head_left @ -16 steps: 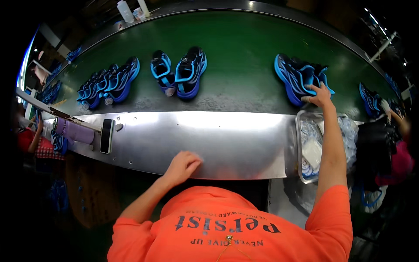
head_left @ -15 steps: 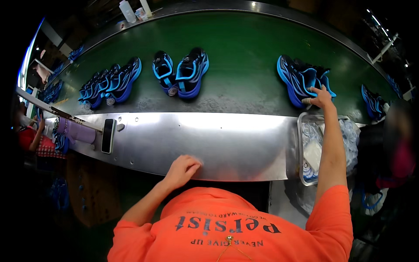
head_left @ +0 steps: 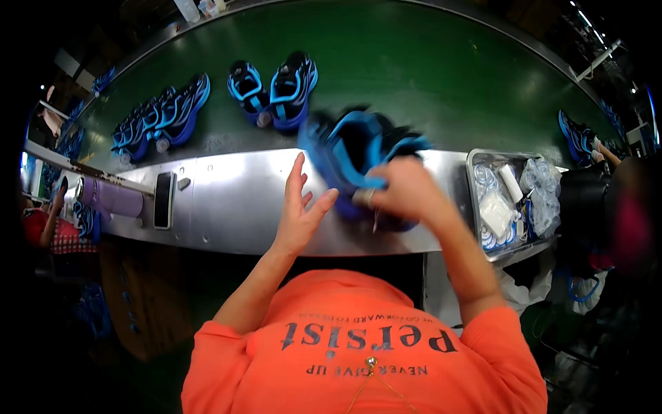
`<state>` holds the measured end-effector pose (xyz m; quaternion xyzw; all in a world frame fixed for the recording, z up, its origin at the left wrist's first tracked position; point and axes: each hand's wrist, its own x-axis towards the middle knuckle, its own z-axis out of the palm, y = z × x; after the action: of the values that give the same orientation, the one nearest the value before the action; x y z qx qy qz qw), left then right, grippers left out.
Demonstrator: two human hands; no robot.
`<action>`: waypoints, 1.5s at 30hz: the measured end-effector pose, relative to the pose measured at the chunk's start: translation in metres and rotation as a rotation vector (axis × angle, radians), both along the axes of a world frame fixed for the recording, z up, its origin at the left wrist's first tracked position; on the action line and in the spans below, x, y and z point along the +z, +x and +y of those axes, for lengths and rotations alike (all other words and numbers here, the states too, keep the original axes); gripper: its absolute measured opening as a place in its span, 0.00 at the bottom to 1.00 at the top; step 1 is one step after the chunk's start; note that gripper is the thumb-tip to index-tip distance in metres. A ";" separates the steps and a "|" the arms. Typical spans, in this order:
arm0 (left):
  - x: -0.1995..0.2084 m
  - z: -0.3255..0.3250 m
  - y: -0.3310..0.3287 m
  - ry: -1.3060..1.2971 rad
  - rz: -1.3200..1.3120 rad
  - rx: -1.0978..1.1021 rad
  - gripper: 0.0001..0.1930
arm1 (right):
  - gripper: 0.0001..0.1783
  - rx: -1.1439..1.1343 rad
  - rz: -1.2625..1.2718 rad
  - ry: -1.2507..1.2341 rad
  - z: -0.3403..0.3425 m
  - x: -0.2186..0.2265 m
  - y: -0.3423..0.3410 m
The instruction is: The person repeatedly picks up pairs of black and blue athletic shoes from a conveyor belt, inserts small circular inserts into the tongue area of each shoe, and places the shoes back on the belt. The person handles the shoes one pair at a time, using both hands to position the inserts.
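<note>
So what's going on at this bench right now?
A person in an orange shirt stands at a metal worktop beside a green conveyor belt. The right hand grips a pair of blue and black shoes, blurred with motion, over the worktop's edge. The left hand is open beside them, fingers spread, apparently not touching. Another blue pair and a row of blue shoes lie on the belt; a metal tray of plastic packets sits to the right.

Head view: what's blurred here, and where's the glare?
Head view: the blue shoes in the right hand are smeared by motion blur, the hand too; the left hand is sharper. Glare streaks the steel counter. The green belt curves from fisheye distortion, and the corners fall into dark.
</note>
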<state>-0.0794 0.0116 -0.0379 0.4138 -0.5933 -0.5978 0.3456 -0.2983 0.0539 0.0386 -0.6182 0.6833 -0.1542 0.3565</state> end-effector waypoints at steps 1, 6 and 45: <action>0.002 0.005 0.001 -0.022 0.013 -0.020 0.46 | 0.23 0.173 0.162 -0.202 0.024 -0.016 0.024; -0.029 0.007 0.055 -0.079 -0.039 -0.026 0.28 | 0.31 0.305 -0.415 -0.158 0.080 -0.003 0.057; 0.016 0.076 0.000 -0.831 -0.810 -0.021 0.17 | 0.24 0.097 0.146 -0.460 0.100 -0.043 0.039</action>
<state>-0.0790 0.0880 -0.0215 0.4331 -0.8673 -0.1119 0.2184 -0.2593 0.1543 -0.0042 -0.7248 0.6235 -0.2434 0.1633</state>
